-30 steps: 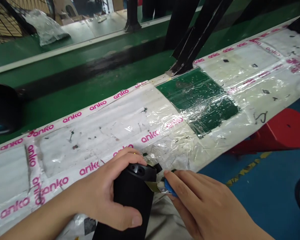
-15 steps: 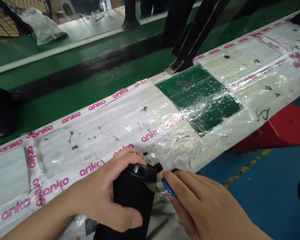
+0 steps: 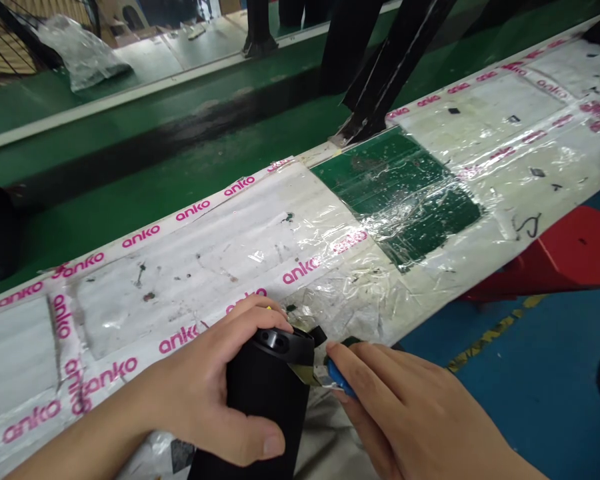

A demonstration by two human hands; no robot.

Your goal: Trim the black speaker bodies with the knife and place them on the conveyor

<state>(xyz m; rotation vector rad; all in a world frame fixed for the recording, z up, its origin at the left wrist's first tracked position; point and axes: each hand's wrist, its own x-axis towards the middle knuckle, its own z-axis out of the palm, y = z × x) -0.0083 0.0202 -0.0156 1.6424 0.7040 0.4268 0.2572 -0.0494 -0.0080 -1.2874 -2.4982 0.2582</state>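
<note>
My left hand [image 3: 205, 393] is wrapped round a black cylindrical part [image 3: 267, 400] at the near edge of the bench, thumb along its side and fingers over its top end. My right hand [image 3: 410, 413] pinches a small blue-handled knife [image 3: 337, 378]. Its blade [image 3: 307, 375] lies against the upper right side of the black part. Both hands sit low in the view, just in front of the taped bench top [image 3: 190, 267].
The bench is covered in white sheets held by clear film and pink "anko" tape, with a green patch [image 3: 400, 193] to the right. A green conveyor belt [image 3: 130, 180] runs behind. A red stool [image 3: 555, 257] stands on the blue floor at right.
Hands and black part keep their grip and position. The view has drifted slightly.
</note>
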